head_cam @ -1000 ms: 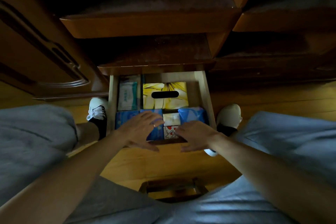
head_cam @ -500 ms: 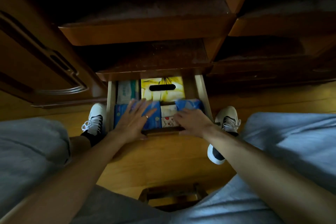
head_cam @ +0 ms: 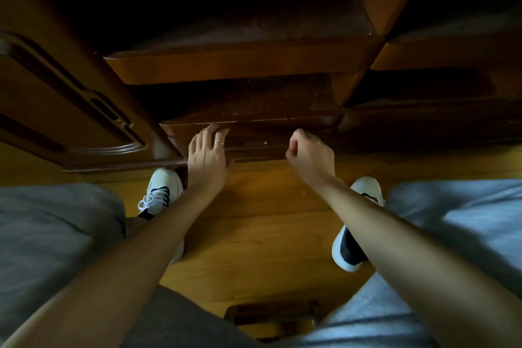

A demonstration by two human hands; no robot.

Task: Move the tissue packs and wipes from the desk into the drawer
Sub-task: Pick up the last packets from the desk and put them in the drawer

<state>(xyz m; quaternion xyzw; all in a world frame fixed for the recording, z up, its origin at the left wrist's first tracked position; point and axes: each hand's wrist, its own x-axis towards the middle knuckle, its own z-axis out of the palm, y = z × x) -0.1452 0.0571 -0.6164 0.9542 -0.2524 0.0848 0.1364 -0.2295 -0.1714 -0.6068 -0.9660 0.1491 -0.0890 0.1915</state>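
The drawer [head_cam: 254, 141] is pushed all the way in, its dark wooden front sitting flush with the rest of the desk [head_cam: 240, 65], so none of the tissue packs or wipes can be seen from here, they're hidden behind that front. The left hand [head_cam: 207, 158] is laid flat against the left end of the drawer front, fingers straight and close together, tips up near the top edge, with a thin ring [head_cam: 219, 143] on one finger. The right hand [head_cam: 309, 155] is over toward the right end of the same front, fingers curled in loosely like a soft fist, knuckles up against or just beside the wood; honestly can't tell if it's actually touching, and it doesn't look like it's holding anything. Both forearms stretch out from the bottom corners. The person is sitting with knees apart in grey shorts [head_cam: 56, 234], white sneakers planted on the wood floor [head_cam: 268, 220], the left shoe [head_cam: 162, 192] just under the left hand and the right shoe [head_cam: 358, 223] partly behind the right forearm. There's a cabinet door [head_cam: 70, 110] with a carved panel off to the left of the drawer. It's pretty dim in here, especially up top.
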